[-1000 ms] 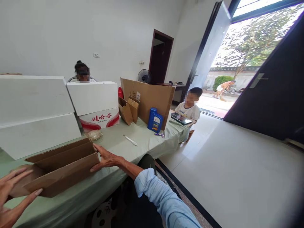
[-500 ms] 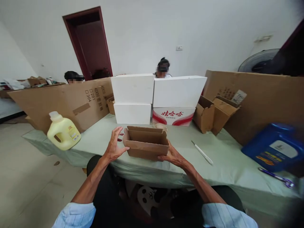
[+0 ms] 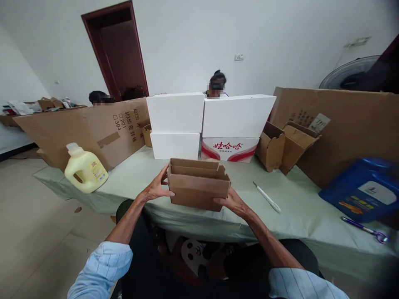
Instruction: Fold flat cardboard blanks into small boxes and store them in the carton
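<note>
A small brown cardboard box, open at the top, is held between my two hands at the front edge of the table. My left hand grips its left end, thumb on the front face and fingers round the side. My right hand clasps the right end, with the thumb along the lower front. Inside the box a cardboard flap stands along its length. Behind it, white boxes are stacked in two columns; the lower right one, a white box with red lettering, shows Chinese characters.
A yellow jug stands at the left, a blue jug at the right. A white-handled pointed tool and a purple pen-like tool lie on the green tablecloth. Open brown cartons lean near large cardboard sheets. Two people sit beyond.
My left hand has closed in on the left end of the box, where its fingers were spread before. The box has shifted slightly right and its front face is turned more towards me.
</note>
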`<state>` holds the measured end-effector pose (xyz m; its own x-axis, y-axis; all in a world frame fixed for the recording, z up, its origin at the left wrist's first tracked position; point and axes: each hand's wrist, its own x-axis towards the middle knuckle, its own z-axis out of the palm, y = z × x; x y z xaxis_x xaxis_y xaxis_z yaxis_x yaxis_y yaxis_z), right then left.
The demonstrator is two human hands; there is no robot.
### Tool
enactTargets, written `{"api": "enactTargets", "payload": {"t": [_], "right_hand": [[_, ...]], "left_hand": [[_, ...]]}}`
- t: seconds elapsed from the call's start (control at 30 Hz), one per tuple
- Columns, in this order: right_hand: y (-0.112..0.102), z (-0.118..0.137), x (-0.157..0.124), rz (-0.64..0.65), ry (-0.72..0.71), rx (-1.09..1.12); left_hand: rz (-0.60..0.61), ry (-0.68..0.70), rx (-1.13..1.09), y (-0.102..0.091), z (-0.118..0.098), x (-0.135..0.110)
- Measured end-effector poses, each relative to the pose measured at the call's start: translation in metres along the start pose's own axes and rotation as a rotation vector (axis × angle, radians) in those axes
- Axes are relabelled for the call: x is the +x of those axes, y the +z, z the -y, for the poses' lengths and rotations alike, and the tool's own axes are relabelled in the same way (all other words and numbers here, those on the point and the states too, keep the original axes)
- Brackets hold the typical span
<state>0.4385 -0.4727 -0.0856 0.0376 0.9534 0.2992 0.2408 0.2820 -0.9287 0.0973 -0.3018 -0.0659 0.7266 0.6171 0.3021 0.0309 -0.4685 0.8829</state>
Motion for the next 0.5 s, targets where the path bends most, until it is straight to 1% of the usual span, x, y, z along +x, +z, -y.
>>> {"api": "enactTargets", "payload": {"t": [0.07, 0.13, 0.23, 0.3, 0.37, 0.4, 0.5], "right_hand": [[-0.003, 0.006, 0.003, -0.074, 0.05, 0.078], [-0.008, 0.013, 0.006, -0.117, 0.166, 0.201], [-0.016, 0.024, 0.008, -0.118, 0.398, 0.397], [-0.02, 0.028, 0.007, -0.139, 0.503, 0.466], [-0.021, 0.028, 0.006, -0.15, 0.562, 0.483], [-0.021, 0.027, 0.005, -0.135, 0.581, 0.48], [-0.02, 0.022, 0.002, -0.039, 0.597, 0.436]], "left_hand": [[0.001, 0.022, 0.039, 0.001, -0.006, -0.005], [0.029, 0.067, 0.148, 0.0, -0.018, -0.015], [0.087, 0.152, 0.439, 0.0, -0.038, -0.035], [0.128, 0.21, 0.672, 0.005, -0.047, -0.047], [0.141, 0.295, 0.867, 0.012, -0.051, -0.054], [0.136, 0.352, 0.934, 0.016, -0.051, -0.056], [0.093, 0.517, 0.991, 0.027, -0.049, -0.053]]}}
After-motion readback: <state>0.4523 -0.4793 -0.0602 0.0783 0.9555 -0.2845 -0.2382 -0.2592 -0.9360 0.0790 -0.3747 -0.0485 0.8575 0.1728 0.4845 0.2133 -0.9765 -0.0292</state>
